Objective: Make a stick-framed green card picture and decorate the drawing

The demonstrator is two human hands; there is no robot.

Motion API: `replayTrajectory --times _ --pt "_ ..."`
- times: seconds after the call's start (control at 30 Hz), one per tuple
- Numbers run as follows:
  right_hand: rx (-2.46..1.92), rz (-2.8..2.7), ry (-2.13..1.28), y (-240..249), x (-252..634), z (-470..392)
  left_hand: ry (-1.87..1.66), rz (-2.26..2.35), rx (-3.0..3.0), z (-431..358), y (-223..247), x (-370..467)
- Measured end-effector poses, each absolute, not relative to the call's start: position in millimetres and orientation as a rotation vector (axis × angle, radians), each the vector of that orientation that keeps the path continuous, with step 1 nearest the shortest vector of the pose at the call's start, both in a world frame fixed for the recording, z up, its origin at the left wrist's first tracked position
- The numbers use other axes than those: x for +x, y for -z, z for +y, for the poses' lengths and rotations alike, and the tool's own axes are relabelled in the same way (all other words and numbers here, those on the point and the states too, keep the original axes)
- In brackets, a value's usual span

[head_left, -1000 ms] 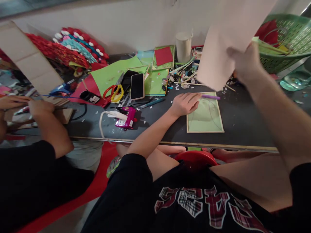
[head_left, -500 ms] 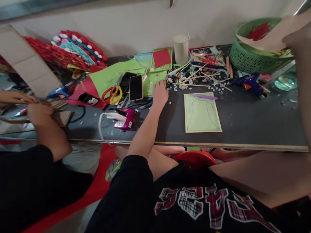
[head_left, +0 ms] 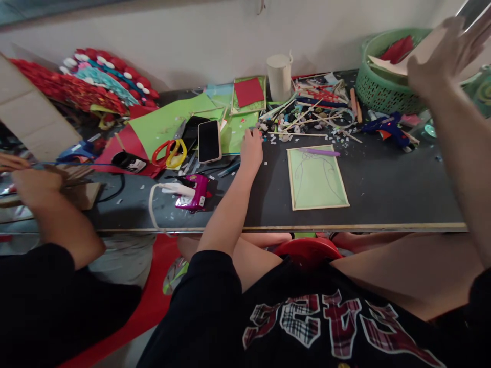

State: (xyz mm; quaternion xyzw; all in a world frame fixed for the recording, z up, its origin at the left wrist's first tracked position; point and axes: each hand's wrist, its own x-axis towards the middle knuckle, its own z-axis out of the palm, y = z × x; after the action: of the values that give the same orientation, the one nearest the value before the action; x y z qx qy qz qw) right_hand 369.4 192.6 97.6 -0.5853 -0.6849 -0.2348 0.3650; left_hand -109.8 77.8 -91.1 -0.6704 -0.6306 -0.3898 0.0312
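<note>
Farther right than a second ago, when it hung over the tabletop (head_left: 387, 199), the pale pink sheet (head_left: 418, 52) now leans in the green basket (head_left: 383, 91) at the far right. I see the right hand (head_left: 441, 66) at the basket's near right side, thumb and fingers standing apart around the sheet's edge; whether they touch it I cannot tell. The left hand (head_left: 252, 148) has left the purple pen (head_left: 323, 153) and rests, fingers curled down, at the left end of a heap of pebbles and sticks (head_left: 284, 125), by the green paper (head_left: 235, 132). From my view I cannot tell whether it holds anything. The two hands are well apart.

Between them, nearer me, lies the framed green panel (head_left: 318, 181) with its line drawing, the pen across its far edge. Left of the left hand I make out a phone (head_left: 209, 142), scissors (head_left: 177, 153) and a magenta power block (head_left: 197, 191). A blue glue gun (head_left: 389, 130) sits just near of the basket. At far left, a co-worker's hand (head_left: 36, 185) is at work.
</note>
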Motion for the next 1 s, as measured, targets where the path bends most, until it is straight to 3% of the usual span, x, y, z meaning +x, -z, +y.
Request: replayTrajectory --times 0.2,0.3,0.4,0.7,0.87,1.0 --pt "-1.164 -1.842 0.349 -32 262 70 1.254 -1.796 -2.083 72 88 -88" --pt "-1.020 -2.062 0.115 -6 234 51 1.238 -1.827 -2.142 63 79 -75" --pt "-0.968 -2.202 -0.030 11 228 53 0.993 -2.045 -2.189 51 61 -63" --pt "-0.889 -2.128 -0.022 25 235 52 0.584 -2.370 -2.066 36 18 -49" --pt "-0.866 -2.153 -0.098 26 230 53 0.623 -2.296 -2.086 50 8 -44" --pt "-0.874 -2.144 -0.160 27 230 55 0.863 -2.145 -2.160 79 15 -44"
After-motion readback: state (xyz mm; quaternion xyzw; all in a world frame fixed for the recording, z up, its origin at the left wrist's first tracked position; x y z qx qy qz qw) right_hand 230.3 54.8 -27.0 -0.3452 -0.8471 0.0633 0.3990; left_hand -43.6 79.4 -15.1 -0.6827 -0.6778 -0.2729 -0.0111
